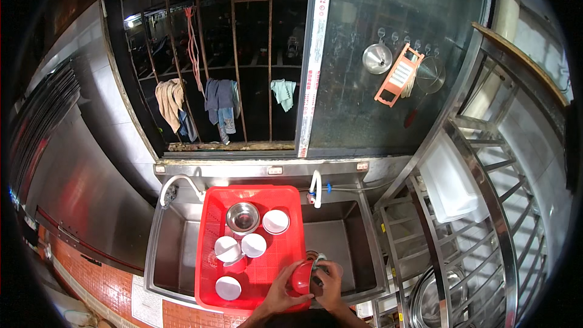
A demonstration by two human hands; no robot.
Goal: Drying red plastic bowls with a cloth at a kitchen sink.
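My left hand (278, 292) is closed around a red bowl (300, 278), tilted on its side over the right edge of the red plastic basket (298, 218). At the bowl's right side, my right hand (329, 282) holds a pale green cloth (319, 260) against its rim; the fingers partly hide the bowl's opening. In the basket sit a stainless steel bowl (242, 218), several white bowls, one of them at the upper right (275, 222) and another at the lower left (228, 288), and a red bowl (236, 264) partly under a white one.
The basket lies across a two-basin steel sink (339, 237). A left faucet (180, 180) and a right faucet (317, 187) stand behind it. A steel rack (432, 246) is at the right, a steel cabinet (91, 200) at the left. Cloths (171, 100) hang on the window bars.
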